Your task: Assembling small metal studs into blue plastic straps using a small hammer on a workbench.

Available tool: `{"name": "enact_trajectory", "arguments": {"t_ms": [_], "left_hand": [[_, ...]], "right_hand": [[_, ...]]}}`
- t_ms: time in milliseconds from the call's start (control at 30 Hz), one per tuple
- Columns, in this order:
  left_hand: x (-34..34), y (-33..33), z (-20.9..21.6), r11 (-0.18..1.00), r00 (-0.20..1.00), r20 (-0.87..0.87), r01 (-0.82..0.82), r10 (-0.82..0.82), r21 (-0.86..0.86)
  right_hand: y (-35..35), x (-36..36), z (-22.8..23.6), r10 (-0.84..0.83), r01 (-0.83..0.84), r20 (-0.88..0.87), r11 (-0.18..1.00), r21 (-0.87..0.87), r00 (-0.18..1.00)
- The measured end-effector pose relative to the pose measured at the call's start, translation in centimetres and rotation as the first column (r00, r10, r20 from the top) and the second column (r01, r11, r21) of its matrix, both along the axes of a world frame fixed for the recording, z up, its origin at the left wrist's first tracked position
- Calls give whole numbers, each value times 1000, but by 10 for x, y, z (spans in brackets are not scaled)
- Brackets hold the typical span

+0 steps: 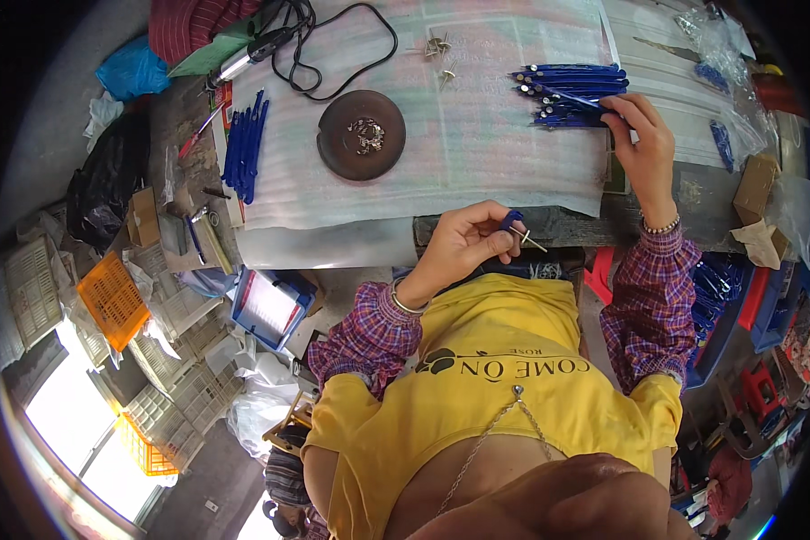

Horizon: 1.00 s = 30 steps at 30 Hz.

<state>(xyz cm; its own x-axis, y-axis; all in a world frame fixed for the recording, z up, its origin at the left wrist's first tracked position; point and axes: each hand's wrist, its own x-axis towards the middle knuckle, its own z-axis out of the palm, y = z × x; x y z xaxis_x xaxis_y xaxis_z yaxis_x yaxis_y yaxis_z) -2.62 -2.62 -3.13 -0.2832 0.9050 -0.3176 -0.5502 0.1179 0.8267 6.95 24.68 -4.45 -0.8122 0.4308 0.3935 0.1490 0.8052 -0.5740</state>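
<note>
My left hand [477, 241] is closed near the table's front edge. Its thumb and fingers pinch a small dark blue piece [512, 219], beside which a thin metal pin [533, 240] sticks out to the right. Farther right, my right hand [641, 144] pinches the near end of a slim blue stick [578, 99]. That stick lies slantwise over a pile of blue sticks [576, 79], several with shiny round ends pointing left. A few metal pins with round parts [438, 45] lie at the table's far side.
A round brown dish [333, 148] holds small shiny metal bits. More blue sticks [246, 148] lie at the left. A soldering-iron-like tool [252, 56] with a black cord [382, 20] rests at the back left. Small cardboard boxes [756, 187] stand at the right edge.
</note>
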Motion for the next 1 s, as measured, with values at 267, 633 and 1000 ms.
{"name": "enact_trajectory", "arguments": {"t_ms": [267,633,1000], "left_hand": [[-1,4,10,995,992,88,-97,94,36],[5,18,12,981,982,-12,-188,189,49],[9,29,25,976,960,-178,-218,217,13]], "right_hand": [[-51,30,32,-175,-45,-89,244,-969,980],[-114,54,22,-175,-194,-117,-533,-824,978],[-119,55,11,-240,-103,-38,-265,-959,970]]}}
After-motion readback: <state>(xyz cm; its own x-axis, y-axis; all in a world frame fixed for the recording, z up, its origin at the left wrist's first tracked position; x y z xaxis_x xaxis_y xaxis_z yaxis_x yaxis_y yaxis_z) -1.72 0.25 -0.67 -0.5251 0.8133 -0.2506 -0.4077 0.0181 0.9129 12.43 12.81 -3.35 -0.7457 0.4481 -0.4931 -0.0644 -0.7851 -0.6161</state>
